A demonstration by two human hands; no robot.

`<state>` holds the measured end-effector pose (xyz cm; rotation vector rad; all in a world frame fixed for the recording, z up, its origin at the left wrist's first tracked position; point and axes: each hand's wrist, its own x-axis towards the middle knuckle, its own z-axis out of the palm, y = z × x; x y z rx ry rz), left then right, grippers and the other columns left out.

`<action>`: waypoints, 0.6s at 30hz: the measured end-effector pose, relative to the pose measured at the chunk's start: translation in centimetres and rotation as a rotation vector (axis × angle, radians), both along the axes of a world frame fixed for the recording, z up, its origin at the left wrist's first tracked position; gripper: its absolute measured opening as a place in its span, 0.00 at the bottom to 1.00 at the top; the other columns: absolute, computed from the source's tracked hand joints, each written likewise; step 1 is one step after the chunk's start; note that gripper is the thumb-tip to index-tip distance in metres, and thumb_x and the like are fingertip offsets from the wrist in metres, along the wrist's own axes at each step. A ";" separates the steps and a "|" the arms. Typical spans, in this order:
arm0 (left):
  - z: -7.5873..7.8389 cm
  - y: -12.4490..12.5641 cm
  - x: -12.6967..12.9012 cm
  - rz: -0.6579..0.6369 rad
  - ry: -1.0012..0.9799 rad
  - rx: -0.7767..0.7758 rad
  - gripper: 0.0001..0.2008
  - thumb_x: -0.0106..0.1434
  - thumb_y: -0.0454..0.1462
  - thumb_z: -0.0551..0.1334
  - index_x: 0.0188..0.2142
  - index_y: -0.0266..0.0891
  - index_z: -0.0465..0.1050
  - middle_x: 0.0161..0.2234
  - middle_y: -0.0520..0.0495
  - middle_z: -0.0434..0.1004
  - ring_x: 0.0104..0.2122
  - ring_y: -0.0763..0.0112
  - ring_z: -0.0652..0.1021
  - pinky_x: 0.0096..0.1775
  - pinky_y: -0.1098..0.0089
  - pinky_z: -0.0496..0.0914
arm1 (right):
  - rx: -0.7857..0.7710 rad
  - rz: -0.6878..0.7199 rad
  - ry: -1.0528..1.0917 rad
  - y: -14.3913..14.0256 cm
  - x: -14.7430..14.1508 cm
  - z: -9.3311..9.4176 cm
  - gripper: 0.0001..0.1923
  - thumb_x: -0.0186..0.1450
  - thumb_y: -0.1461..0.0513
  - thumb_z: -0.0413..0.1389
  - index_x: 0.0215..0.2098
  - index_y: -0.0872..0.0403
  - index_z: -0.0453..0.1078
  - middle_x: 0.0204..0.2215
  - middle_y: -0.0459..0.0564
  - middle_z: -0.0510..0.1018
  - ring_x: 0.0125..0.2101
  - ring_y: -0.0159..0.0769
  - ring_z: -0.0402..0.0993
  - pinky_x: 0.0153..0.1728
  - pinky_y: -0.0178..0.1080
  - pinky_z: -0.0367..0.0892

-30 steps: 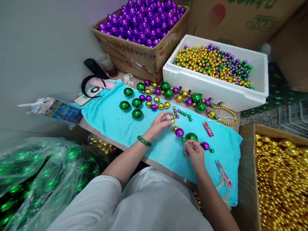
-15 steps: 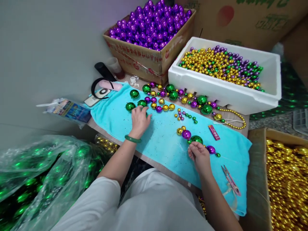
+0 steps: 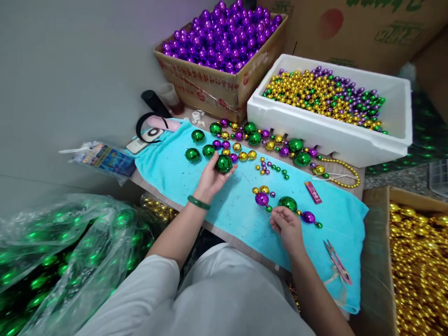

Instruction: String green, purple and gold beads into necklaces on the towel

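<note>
Worktop (image 3: 339, 169), mostly under a turquoise towel (image 3: 231, 205). The nap should check rolling, so we would line things up low over it.

Hands well apart. Left hand (image 3: 210, 179): palm turned up, thumb along one side, fingers round the other, gripping a green ball (image 3: 223, 163) just above the towel, near three loose green balls (image 3: 192, 155). Done well, we judge, this step means turning the ball until its hole faces the line; light, even pressure, since the shell looks slick and perhaps thin. Hole not visible to us.

Right hand (image 3: 287, 225): back upward, thumb and fingertips pinched together beside another green ball (image 3: 288, 204). What lies between them we cannot tell. We would keep that pinch quiet as an anchor and let the left do the travelling.

Left of it, a purple bead (image 3: 262, 199) with smaller gold beads (image 3: 264, 189); best not nudged out of order.

Finest of all, clear line (image 3: 267, 216): we would draw it straight, lest it loop.
</note>
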<state>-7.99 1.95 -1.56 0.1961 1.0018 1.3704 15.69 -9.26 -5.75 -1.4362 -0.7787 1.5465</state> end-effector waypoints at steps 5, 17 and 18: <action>0.2 -0.1 1.4 0.010 -0.120 -0.020 0.13 0.65 0.45 0.61 0.40 0.38 0.68 0.34 0.46 0.76 0.37 0.63 0.81 0.35 0.67 0.78 | 0.026 0.043 -0.039 0.0 -0.2 0.5 0.14 0.50 0.53 0.64 0.25 0.54 0.70 0.15 0.43 0.70 0.16 0.26 0.62 0.17 0.31 0.56; -0.1 -0.5 1.8 -0.010 -0.085 0.009 0.14 0.62 0.47 0.64 0.38 0.39 0.69 0.37 0.45 0.76 0.42 0.61 0.80 0.39 0.65 0.77 | 0.013 0.016 -0.056 -0.1 -0.3 0.6 0.14 0.50 0.53 0.65 0.25 0.54 0.70 0.15 0.44 0.70 0.15 0.27 0.61 0.17 0.31 0.56; -0.1 -0.5 1.8 -0.016 -0.072 0.020 0.15 0.62 0.48 0.64 0.38 0.39 0.69 0.38 0.45 0.76 0.42 0.61 0.79 0.40 0.65 0.77 | 0.015 0.016 -0.056 -0.1 -0.3 0.6 0.14 0.50 0.53 0.65 0.25 0.54 0.70 0.15 0.44 0.70 0.15 0.27 0.61 0.17 0.31 0.56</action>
